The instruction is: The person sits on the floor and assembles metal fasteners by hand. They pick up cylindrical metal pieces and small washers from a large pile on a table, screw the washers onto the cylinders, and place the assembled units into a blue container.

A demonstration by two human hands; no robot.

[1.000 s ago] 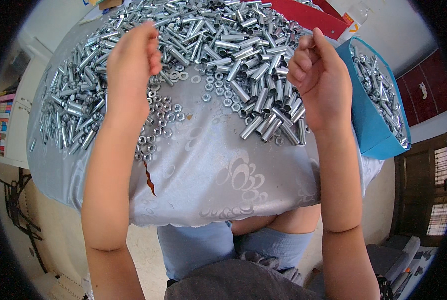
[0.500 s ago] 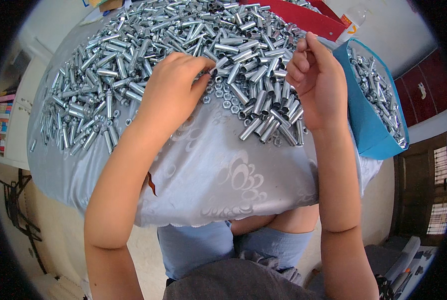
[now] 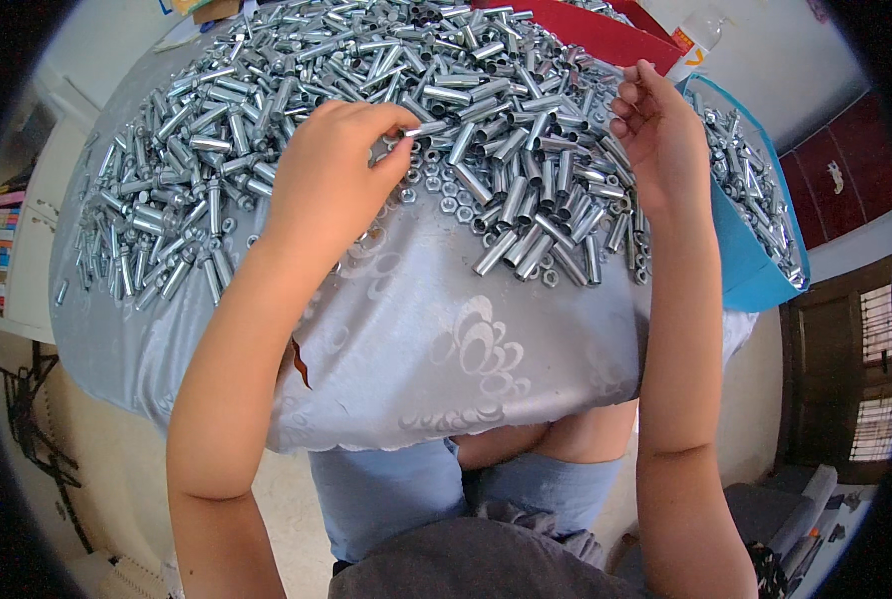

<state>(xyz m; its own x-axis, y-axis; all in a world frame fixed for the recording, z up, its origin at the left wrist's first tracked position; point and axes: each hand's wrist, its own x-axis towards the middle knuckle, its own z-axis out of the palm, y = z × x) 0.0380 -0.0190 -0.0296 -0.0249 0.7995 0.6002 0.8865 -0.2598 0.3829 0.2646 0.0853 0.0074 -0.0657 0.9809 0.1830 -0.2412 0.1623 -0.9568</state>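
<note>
A wide heap of shiny metal sleeves (image 3: 511, 200) and bolts lies over the table, with loose hex nuts (image 3: 450, 190) along its near edge. My left hand (image 3: 328, 175) is over the middle of the heap, thumb and forefinger closed on a small metal sleeve (image 3: 426, 129) that points right. Raised at the heap's right side, my right hand (image 3: 670, 150) has its fingers curled in toward the thumb. Whatever its fingertips hold, if anything, is too small to make out.
A blue open bag (image 3: 755, 285) full of assembled metal pieces stands right of my right forearm. Behind the heap sit a red box (image 3: 605, 35) and a clear plastic bottle (image 3: 700, 38). A silvery patterned cloth (image 3: 396, 349) covers the table, its edge hanging over my lap.
My right hand has shifted right, nearer the blue bag, uncovering more sleeves and nuts. My left hand has moved slightly left, and a sleeve now shows at its fingertips.
</note>
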